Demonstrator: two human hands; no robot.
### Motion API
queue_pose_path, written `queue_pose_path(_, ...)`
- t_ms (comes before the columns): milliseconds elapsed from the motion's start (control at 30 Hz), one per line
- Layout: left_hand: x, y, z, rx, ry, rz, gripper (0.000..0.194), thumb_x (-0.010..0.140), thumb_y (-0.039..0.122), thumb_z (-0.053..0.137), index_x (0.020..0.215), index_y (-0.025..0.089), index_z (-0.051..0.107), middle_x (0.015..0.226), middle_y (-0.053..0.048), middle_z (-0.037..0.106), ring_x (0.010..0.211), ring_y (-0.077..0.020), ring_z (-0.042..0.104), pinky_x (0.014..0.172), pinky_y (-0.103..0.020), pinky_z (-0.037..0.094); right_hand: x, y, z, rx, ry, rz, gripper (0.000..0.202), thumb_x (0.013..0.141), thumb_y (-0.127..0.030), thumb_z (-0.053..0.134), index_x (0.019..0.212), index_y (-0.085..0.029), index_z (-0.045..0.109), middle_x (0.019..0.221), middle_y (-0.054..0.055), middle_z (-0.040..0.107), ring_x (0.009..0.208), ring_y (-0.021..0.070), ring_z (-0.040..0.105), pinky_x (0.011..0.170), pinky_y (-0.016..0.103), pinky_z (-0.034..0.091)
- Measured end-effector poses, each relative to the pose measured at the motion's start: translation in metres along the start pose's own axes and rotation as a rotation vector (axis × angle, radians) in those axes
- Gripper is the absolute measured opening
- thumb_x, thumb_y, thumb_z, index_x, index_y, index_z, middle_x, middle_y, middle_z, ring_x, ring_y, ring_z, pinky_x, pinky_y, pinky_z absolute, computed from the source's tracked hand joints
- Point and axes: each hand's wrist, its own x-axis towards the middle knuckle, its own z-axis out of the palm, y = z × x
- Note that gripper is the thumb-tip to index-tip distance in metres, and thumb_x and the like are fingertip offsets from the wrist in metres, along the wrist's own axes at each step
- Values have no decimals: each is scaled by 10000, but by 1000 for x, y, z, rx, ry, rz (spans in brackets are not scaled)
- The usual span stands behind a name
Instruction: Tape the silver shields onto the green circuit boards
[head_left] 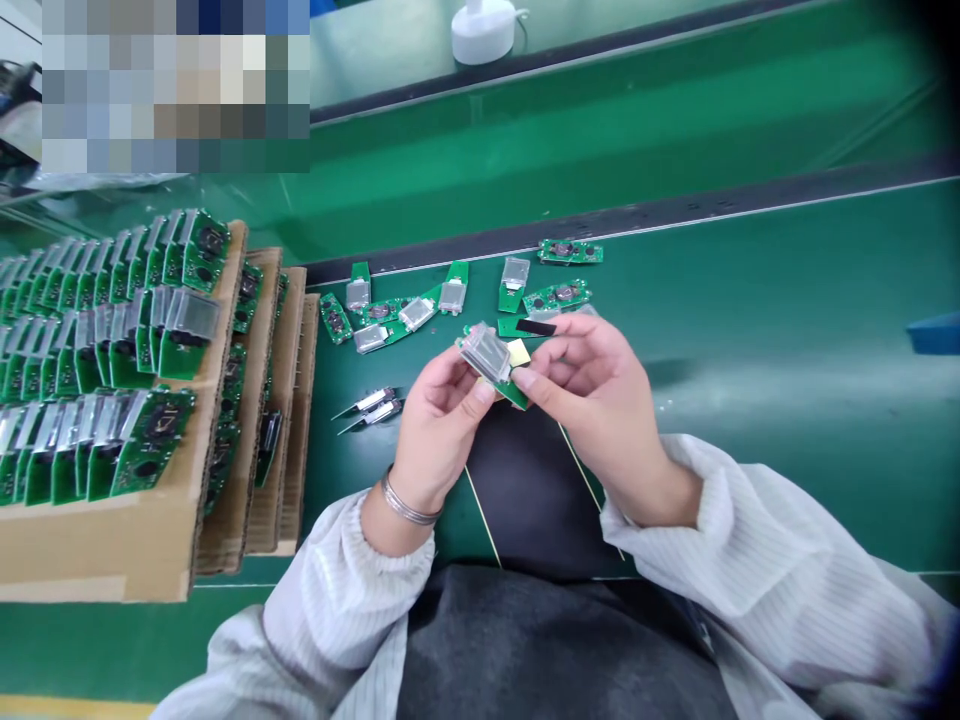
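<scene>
My left hand (450,405) grips a small green circuit board (511,392) between thumb and fingers. A clear-covered display (486,352) sits on the board, tilted up. My right hand (589,385) pinches the board's right edge, thumb in front. A pale yellow square piece (518,352) shows beside the display; whether it is attached I cannot tell. By my right index fingertip is a short black strip (535,327). Beneath my hands lies a black sheet (544,490) with thin yellow edge lines. More display boards (417,314) lie loose beyond my hands.
At left, cardboard racks (161,545) hold rows of upright circuit boards (154,435), close to my left forearm. Two small parts with thin leads (375,400) lie beside my left hand. A raised ledge (637,212) runs along the back. A blue object (934,336) is far right.
</scene>
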Motion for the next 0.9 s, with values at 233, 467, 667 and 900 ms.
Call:
queue_pose_path(233, 0, 6, 7, -167, 28, -184, 317, 796, 359, 868, 1056, 208, 770, 929, -14, 759, 842, -101, 715, 796, -187, 577, 2, -1, -4, -89, 11, -11, 429, 742, -215, 842, 1058, -243, 553, 741, -65, 668, 618, 125, 673, 520, 235, 577)
queue_pose_path(467, 0, 8, 6, -258, 38, -336, 436, 805, 378, 858, 1185, 209, 728, 943, -13, 777, 774, -95, 740, 737, -176, 617, 6, -2, -17, -428, -71, -400, 305, 838, -172, 786, 1086, -252, 628, 1034, 27, 742, 938, 204, 757, 690, 314, 632)
queue_pose_path(667, -1, 7, 6, -223, 27, -371, 434, 749, 442, 884, 1080, 196, 750, 938, 15, 759, 757, -68, 719, 733, -156, 621, 5, -4, -21, -826, -177, -739, 204, 908, -141, 725, 1058, -270, 676, 971, -2, 788, 805, 183, 760, 737, 328, 627)
queue_pose_path(900, -3, 4, 5, -113, 59, -346, 431, 750, 450, 884, 1033, 178, 708, 849, 32, 698, 735, -63, 682, 684, -147, 589, 4, -3, -24, -1038, -226, -933, 221, 931, -101, 658, 1053, -285, 643, 843, -11, 773, 756, 180, 749, 720, 298, 607)
